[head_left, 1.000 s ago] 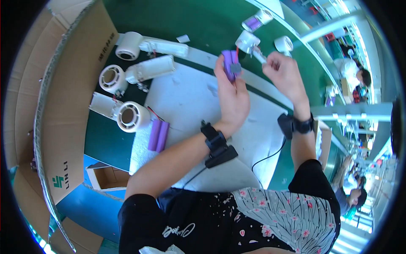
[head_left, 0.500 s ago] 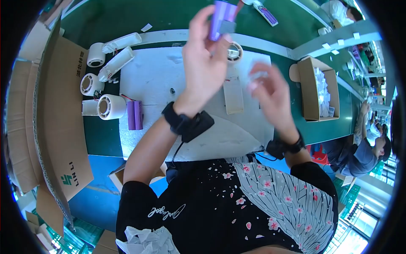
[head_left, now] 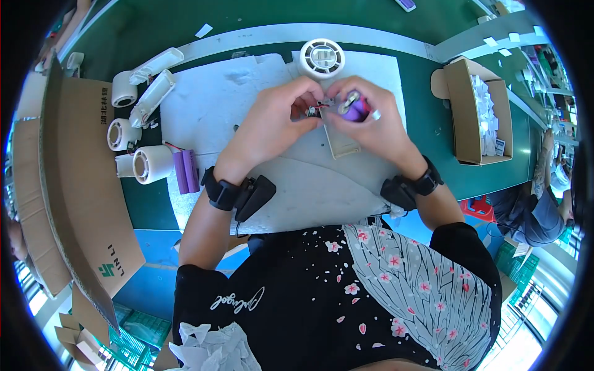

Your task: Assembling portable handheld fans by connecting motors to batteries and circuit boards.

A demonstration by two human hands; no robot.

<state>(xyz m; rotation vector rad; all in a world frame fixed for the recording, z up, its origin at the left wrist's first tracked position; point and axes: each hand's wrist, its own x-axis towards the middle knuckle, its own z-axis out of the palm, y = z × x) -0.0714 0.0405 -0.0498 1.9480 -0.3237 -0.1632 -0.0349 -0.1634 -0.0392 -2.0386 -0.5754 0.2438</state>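
Observation:
Over the middle of the mat, my right hand [head_left: 378,120] is closed around a purple battery pack [head_left: 354,110], its end turned up. My left hand [head_left: 275,119] is closed beside it, fingertips pinching a small wire connector [head_left: 314,112] with red and dark leads. Just beneath both hands lies an open white fan housing: its round grilled head [head_left: 322,58] shows beyond my fingers, and its pale handle [head_left: 341,145] extends toward me. The hands partly cover the handle's upper part.
A white foam mat [head_left: 204,105] covers the bench. To the left are several white fan parts [head_left: 153,164], a second purple battery pack [head_left: 185,171] and a big cardboard carton [head_left: 86,179]. A smaller carton [head_left: 467,117] of white pieces stands right. Another person [head_left: 526,210] sits far right.
The purple battery pack has come down from the far edge and passed from my left hand to my right. Both hands have drawn together above the fan housing, and my left now pinches the connector.

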